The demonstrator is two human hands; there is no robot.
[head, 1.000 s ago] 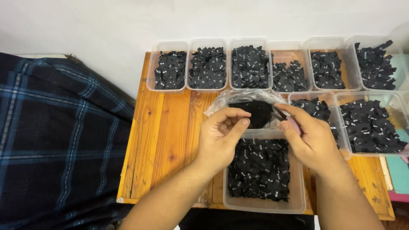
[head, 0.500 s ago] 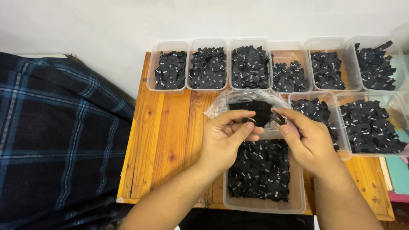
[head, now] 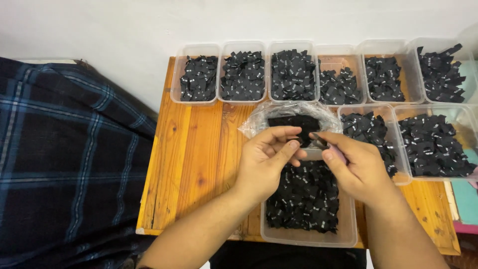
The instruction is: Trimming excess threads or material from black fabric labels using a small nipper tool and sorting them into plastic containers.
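Left hand [head: 269, 159] and right hand [head: 356, 167] pinch a small black label [head: 314, 141] between fingertips, its long axis lying left-right.

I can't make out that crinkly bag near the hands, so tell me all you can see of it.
The bag is clear, thin, crinkled plastic, open and puffed up, with a dark heap of small black pieces inside. It sits on the wooden table, just behind the near tub and below the back row of tubs. The left hand and right hand meet in front of it, fingertips at its front edge; actual contact is unclear.
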